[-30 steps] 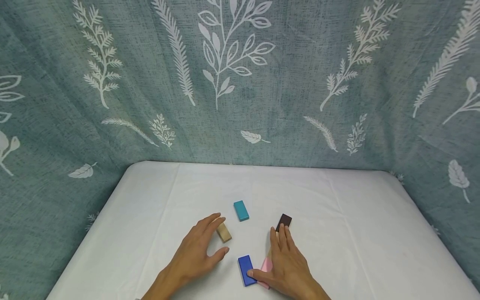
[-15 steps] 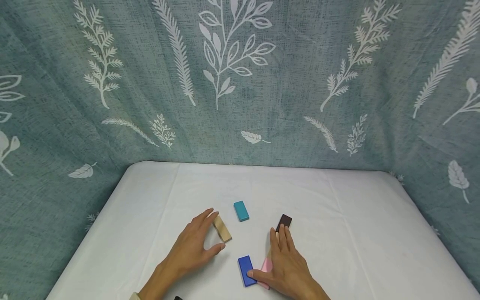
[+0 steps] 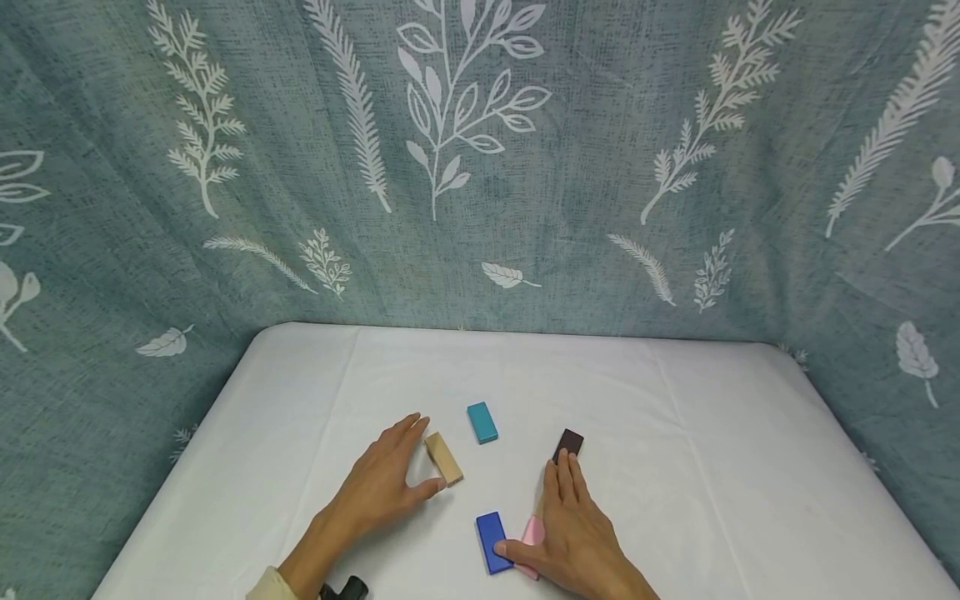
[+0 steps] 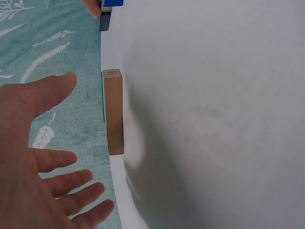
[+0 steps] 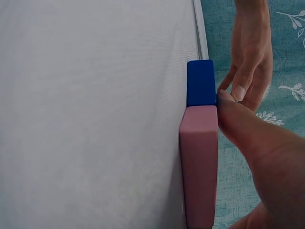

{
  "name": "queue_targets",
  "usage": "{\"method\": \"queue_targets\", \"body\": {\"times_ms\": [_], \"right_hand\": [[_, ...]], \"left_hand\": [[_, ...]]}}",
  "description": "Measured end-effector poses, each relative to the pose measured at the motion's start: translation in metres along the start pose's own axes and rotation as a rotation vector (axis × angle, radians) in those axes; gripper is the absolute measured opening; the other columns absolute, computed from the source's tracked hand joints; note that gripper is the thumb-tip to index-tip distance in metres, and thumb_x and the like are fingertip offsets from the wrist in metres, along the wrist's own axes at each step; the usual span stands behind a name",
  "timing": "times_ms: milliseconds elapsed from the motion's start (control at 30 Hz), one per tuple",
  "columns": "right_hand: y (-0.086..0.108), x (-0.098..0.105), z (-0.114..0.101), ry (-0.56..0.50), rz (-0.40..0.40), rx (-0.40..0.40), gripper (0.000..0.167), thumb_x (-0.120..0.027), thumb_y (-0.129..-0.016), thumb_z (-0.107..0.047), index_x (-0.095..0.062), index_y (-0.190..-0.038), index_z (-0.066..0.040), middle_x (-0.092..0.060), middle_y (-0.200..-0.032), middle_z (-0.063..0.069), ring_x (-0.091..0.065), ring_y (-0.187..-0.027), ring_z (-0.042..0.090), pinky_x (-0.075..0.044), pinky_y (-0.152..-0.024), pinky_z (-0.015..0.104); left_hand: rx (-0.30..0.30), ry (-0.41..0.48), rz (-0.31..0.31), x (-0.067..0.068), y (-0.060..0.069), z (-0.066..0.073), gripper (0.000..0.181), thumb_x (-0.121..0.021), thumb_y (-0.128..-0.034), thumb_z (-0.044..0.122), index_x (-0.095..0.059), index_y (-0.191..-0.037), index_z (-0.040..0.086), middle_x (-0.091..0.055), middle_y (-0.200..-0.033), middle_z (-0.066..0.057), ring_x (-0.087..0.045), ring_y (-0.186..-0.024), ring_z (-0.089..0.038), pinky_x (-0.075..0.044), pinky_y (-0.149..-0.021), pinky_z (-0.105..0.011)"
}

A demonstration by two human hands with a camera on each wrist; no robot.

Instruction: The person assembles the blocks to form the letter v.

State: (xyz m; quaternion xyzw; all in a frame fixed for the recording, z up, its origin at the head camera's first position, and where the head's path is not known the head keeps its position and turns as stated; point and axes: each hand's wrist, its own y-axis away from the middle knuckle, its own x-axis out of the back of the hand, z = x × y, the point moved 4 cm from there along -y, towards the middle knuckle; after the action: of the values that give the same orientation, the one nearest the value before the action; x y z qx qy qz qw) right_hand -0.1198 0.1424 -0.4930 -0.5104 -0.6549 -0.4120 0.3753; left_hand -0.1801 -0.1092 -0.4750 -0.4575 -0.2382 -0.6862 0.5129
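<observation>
My left hand (image 3: 384, 485) is spread with extended fingers beside a tan wooden block (image 3: 444, 458), which lies flat to its right. In the left wrist view a gap shows between the thumb and that block (image 4: 113, 112). My right hand (image 3: 581, 537) lies over a pink block (image 3: 533, 533), partly covering it, with the thumb on a blue block (image 3: 491, 540). Its fingertips are at the near end of a dark brown block (image 3: 570, 442). In the right wrist view the pink block (image 5: 199, 167) stands end to end with the blue one (image 5: 201, 82).
A teal block (image 3: 482, 422) lies farther back, between the hands. White cloth covers the table (image 3: 675, 500), and a patterned green curtain (image 3: 480, 167) hangs behind it. A black object (image 3: 352, 588) shows by the left wrist.
My left hand has drawn back leftward from the tan block, which is now fully in view. The black object has come into view by the left wrist. My right hand has hardly moved.
</observation>
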Motion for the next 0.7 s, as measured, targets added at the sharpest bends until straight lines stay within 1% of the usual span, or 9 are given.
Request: {"method": "queue_targets", "body": {"times_ms": [200, 333, 467, 700], "right_hand": [[-0.0003, 0.0002, 0.0005, -0.016, -0.006, -0.006, 0.138, -0.069, -0.068, -0.084, -0.023, -0.154, 0.014, -0.011, -0.163, 0.033, -0.010, -0.152, 0.044, -0.024, -0.117, 0.056], [0.0002, 0.0002, 0.0008, -0.020, -0.003, 0.000, 0.139, -0.067, -0.068, -0.085, -0.021, -0.154, 0.014, -0.010, -0.163, 0.032, -0.009, -0.152, 0.043, -0.024, -0.117, 0.055], [0.0009, 0.0013, 0.0030, -0.029, 0.000, -0.002, 0.140, -0.066, -0.068, -0.087, -0.019, -0.155, 0.013, -0.008, -0.164, 0.031, -0.009, -0.152, 0.043, -0.024, -0.118, 0.055], [0.0005, 0.0056, 0.0076, -0.017, 0.016, -0.021, 0.141, -0.065, -0.066, -0.088, -0.019, -0.156, 0.010, -0.009, -0.165, 0.028, -0.013, -0.152, 0.042, -0.030, -0.115, 0.056]], "left_hand": [[-0.007, -0.010, -0.014, -0.0020, -0.0035, 0.0002, 0.085, -0.080, -0.0854, 0.043, -0.044, -0.150, 0.000, -0.044, -0.154, -0.018, -0.043, -0.140, -0.035, -0.037, -0.111, -0.053], [-0.011, -0.009, -0.029, -0.0046, -0.0035, -0.0004, 0.085, -0.079, -0.0861, 0.043, -0.044, -0.150, 0.000, -0.045, -0.153, -0.018, -0.044, -0.139, -0.035, -0.038, -0.111, -0.053], [-0.003, -0.009, -0.040, -0.0067, -0.0026, -0.0016, 0.084, -0.079, -0.0861, 0.043, -0.045, -0.150, 0.000, -0.045, -0.152, -0.018, -0.044, -0.139, -0.035, -0.038, -0.111, -0.053], [0.017, -0.008, -0.059, -0.0089, -0.0017, -0.0022, 0.084, -0.078, -0.0858, 0.045, -0.045, -0.149, 0.000, -0.044, -0.152, -0.017, -0.044, -0.139, -0.034, -0.038, -0.110, -0.053]]}}
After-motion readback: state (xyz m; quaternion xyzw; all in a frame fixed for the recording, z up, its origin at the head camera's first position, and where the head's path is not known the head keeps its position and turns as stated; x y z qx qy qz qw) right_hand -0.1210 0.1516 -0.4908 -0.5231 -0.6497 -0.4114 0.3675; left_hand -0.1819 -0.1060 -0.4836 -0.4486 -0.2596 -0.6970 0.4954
